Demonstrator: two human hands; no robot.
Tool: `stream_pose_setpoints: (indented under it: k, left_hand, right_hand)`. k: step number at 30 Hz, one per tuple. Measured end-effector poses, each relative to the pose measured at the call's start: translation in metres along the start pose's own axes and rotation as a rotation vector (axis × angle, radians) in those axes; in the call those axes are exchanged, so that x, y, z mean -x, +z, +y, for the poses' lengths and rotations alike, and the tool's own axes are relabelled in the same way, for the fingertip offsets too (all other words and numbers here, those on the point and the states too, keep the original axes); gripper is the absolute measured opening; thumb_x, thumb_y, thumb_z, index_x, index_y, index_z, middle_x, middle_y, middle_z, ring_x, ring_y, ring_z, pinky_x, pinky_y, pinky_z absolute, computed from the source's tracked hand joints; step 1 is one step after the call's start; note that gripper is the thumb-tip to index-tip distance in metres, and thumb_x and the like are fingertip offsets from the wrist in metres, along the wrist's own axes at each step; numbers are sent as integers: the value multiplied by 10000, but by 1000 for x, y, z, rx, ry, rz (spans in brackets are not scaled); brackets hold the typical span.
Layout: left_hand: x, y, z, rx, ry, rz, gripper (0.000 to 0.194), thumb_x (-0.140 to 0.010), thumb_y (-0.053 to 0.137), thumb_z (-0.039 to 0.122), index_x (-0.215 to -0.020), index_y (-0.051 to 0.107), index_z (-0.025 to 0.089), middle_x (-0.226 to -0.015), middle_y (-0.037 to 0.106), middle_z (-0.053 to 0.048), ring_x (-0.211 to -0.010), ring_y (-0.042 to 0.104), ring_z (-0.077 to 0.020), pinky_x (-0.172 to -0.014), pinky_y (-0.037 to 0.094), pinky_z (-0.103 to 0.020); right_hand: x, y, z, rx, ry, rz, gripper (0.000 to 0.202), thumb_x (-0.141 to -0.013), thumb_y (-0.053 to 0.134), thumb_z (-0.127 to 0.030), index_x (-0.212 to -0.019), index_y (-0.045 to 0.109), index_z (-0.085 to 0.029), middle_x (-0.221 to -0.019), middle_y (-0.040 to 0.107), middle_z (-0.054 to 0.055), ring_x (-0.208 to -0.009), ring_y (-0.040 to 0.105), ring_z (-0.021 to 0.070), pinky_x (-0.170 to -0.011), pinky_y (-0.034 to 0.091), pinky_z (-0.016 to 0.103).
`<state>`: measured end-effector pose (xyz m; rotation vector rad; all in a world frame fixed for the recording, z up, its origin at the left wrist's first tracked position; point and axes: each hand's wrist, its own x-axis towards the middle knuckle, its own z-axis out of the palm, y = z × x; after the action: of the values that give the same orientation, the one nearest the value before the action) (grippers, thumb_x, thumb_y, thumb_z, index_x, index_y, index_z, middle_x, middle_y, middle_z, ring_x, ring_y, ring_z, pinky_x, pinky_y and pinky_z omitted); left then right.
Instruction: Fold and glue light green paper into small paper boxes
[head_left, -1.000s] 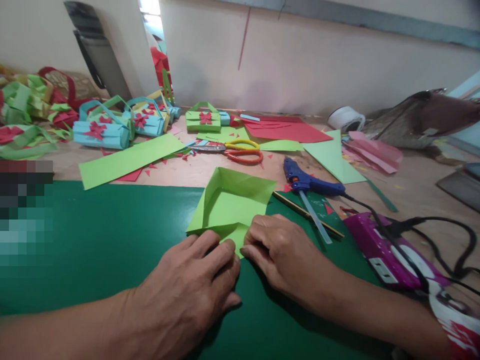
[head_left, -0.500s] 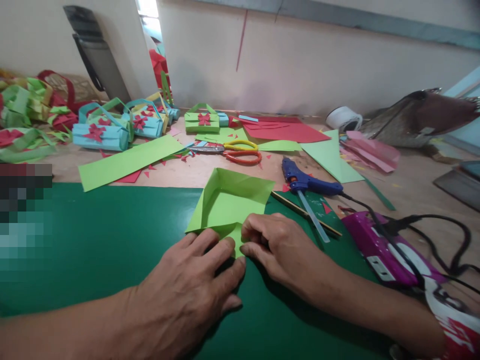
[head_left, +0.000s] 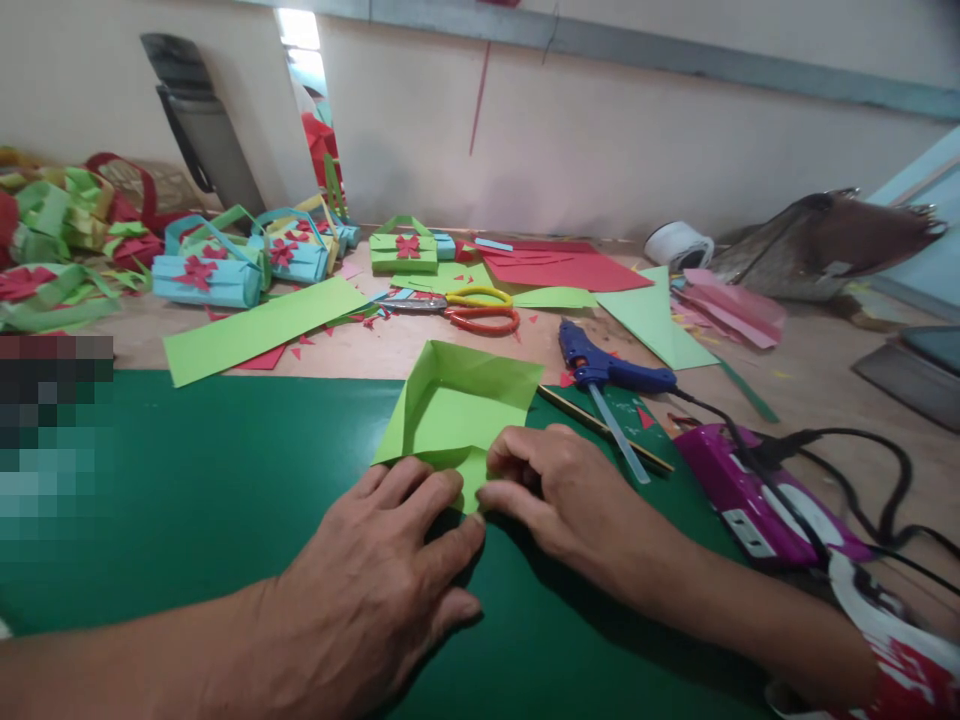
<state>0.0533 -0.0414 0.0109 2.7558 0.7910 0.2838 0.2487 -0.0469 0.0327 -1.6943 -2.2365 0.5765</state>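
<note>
"Green folded paper (head_left: 457, 415) is the item under review. State its position."

"It lies at the centre of view, on a dark green mat (head_left: 210, 490) that covers the near part of the counter (head_left: 360, 352). Walls stand along its nine and twelve o'clock sides; a flap shows at six."

"Condition of the hands?"

"Left hand (head_left: 394, 570), at seven o'clock from the paper: fingers loosely spread and laid over the near edge, bearing down on it rather than gripping. Right hand (head_left: 574, 490), at four o'clock: thumb and bent forefinger drawn together in a pinch at the near flap. How much paper sits between the tips cannot be told."

"Assessment of handling?"

"Judged very light and thin, stiff enough to keep a crease, but easily crushed or torn. Slipping on the smooth mat seems likely unless it is held down. Recommended hold: flat fingers along the six o'clock crease, and a light pinch at the flap's corner. Avoid squeezing the standing walls."

"Surroundings?"

"Scissors (head_left: 448, 303) at twelve o'clock; a blue glue gun (head_left: 619, 371) between two and three, near the right hand; a purple power strip (head_left: 712, 465) between three and four; a light-blue paper bag (head_left: 232, 283) at ten."
</note>
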Motion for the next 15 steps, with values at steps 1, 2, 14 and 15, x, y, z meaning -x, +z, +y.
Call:
stream_pose_setpoints:
  k: [1, 2, 14, 15]
  left_hand:
    - [0, 0, 0, -8, 2, 5, 283, -875, 496, 387, -1125, 523, 257, -1109, 512, -71, -945, 446, -270, -777, 415, -461]
    - [0, 0, 0, -16, 5, 11, 285, -875, 497, 381, -1130, 521, 255, -1112, 510, -71, -946, 445, -270, -780, 416, -462]
    - [4, 1, 0, -25, 18, 4, 299, -880, 475, 396, -1138, 530, 254, -1135, 509, -82, -960, 441, -281, -792, 420, -477]
    - [5, 0, -1, -18, 19, 6, 303, -880, 474, 395, -1142, 528, 253, -1139, 509, -83, -965, 441, -283, -792, 421, -477]
  right_hand:
    - [0, 1, -1, 1, -1, 6, 155, -798, 612, -205, -716, 481, -193, -685, 548, -42, -664, 437, 132, -651, 266, 287]
    - [0, 2, -1, 6, -5, 13, 175, -776, 637, -200, -711, 475, -191, -686, 542, -45, -665, 432, 130, -655, 265, 289]
    - [5, -1, 13, 13, -29, 18, 134, -782, 606, -117, -747, 498, -189, -778, 533, -22, -770, 452, 152, -721, 297, 314]
    - [5, -1, 14, 12, -33, 20, 129, -783, 603, -112, -746, 505, -189, -781, 535, -22, -773, 454, 153, -727, 298, 317]
